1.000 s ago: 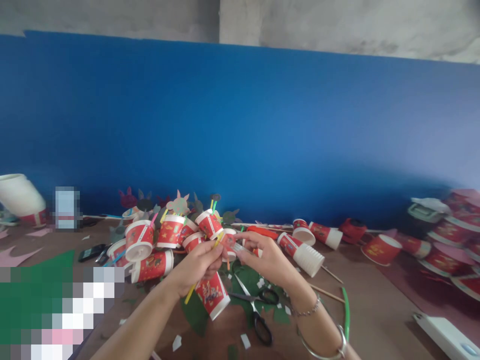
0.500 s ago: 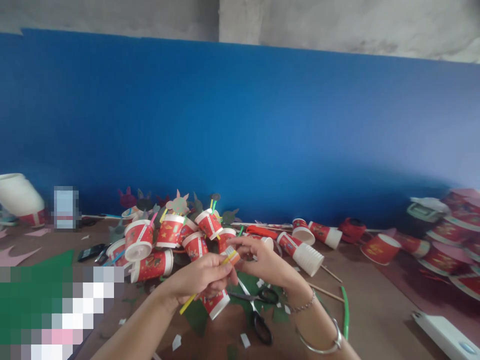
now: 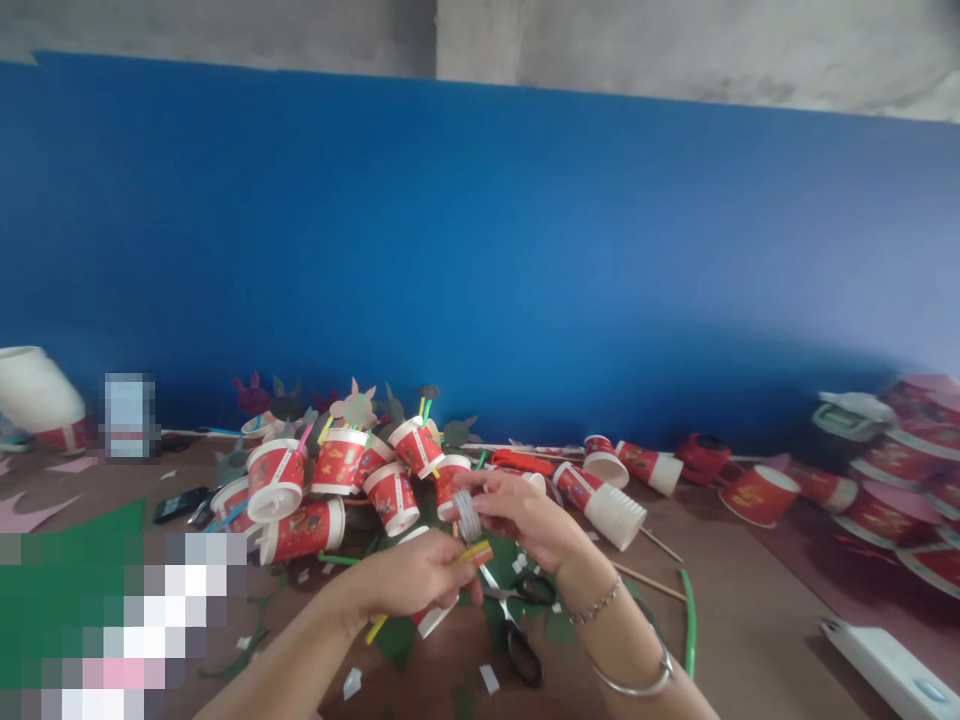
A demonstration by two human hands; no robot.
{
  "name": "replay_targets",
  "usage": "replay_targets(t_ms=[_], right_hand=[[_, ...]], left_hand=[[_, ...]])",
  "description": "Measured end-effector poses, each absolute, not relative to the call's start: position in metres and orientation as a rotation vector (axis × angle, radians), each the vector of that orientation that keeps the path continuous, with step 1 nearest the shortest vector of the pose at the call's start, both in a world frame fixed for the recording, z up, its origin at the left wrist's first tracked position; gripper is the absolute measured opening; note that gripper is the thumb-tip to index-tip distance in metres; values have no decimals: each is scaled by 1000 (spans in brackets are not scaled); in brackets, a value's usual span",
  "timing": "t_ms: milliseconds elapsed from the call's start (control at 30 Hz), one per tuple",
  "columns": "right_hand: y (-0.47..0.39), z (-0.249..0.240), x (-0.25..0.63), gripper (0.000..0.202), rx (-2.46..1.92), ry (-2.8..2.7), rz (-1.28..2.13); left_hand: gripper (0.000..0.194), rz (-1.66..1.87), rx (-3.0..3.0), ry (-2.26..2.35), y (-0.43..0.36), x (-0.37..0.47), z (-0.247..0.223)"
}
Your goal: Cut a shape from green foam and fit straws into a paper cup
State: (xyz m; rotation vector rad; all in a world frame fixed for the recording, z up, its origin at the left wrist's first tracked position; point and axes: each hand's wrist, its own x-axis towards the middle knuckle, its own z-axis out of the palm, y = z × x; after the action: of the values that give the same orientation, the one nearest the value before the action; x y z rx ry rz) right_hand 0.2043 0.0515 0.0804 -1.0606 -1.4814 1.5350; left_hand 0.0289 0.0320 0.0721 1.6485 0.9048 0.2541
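My left hand (image 3: 416, 575) is closed around a thin yellow drinking straw (image 3: 477, 553) with an orange band along its upper end. The straw's lower tip pokes out below my wrist. In my right hand (image 3: 525, 515), thumb and fingers pinch a small roll of clear tape (image 3: 467, 515), held just above the straw's end and apart from it. Under my hands, black-handled scissors (image 3: 517, 625) lie spread on the table, and a red-and-white paper cup (image 3: 435, 618) is partly covered by my left hand.
Several red paper cups (image 3: 341, 462) with straws and paper animal heads are heaped behind my hands. A nested cup stack (image 3: 616, 515) lies to the right, near wooden sticks and a green strip (image 3: 689, 625). Paper scraps dot the table; a blue panel (image 3: 480, 250) stands behind.
My right hand and the tape roll have moved apart from the straw, showing the roll more clearly. The straw's upper end has dropped lower and tilts flatter in my left hand.
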Motion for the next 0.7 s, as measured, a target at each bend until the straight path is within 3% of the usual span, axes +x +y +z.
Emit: replay_targets(t_ms=[100, 700], right_hand=[[50, 82, 202, 45, -1047, -1371, 1701], [36, 95, 195, 43, -901, -1316, 1664]], left_hand=[[57, 237, 1700, 949, 33, 30, 69], [50, 359, 1443, 904, 46, 26, 44]])
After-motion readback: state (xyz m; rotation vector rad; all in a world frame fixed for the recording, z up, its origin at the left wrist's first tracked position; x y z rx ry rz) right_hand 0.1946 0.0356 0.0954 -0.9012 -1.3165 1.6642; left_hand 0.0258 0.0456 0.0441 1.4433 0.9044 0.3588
